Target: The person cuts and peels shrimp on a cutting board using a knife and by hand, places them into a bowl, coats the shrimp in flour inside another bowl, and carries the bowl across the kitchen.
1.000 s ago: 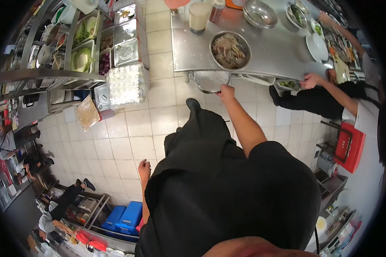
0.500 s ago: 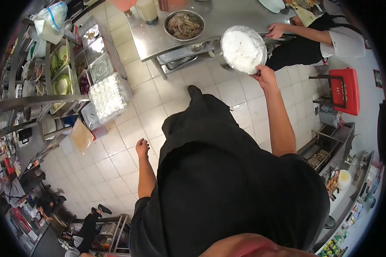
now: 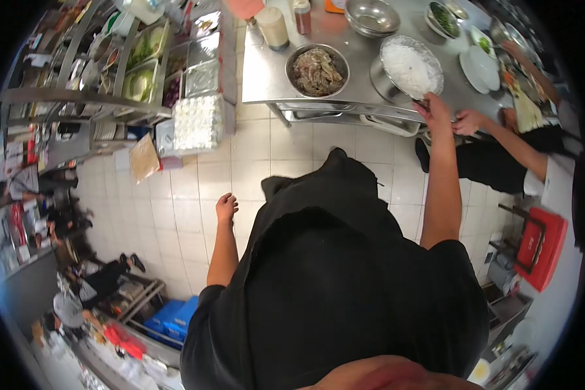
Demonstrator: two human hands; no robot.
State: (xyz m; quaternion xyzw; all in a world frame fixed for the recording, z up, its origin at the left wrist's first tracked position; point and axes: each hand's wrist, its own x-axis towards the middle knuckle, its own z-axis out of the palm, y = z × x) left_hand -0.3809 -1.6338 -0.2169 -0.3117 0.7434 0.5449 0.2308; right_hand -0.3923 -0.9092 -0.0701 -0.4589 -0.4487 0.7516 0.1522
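A pot of white powder (image 3: 409,65) sits at the front edge of the steel table (image 3: 261,77), with my right hand (image 3: 435,110) closed round its handle. Left of the pot, a metal bowl (image 3: 291,84) holds greyish-brown raw food (image 3: 317,70). My left hand (image 3: 226,208) hangs over the tiled floor, its fingers loosely curled and apart, holding nothing. Just right of my right hand, a co-worker's hand (image 3: 469,122) rests by the table edge.
Stacked steel bowls (image 3: 372,17), a cloudy container (image 3: 273,29) and a white dish (image 3: 480,70) stand on the table. A co-worker stands at the right. Food trays (image 3: 142,83) fill the left rack. A red box (image 3: 543,249) is at the right.
The pot, below the table edge a second ago, rose in my right hand and moved right onto the table. My left hand has moved up slightly. The camera view has shifted.
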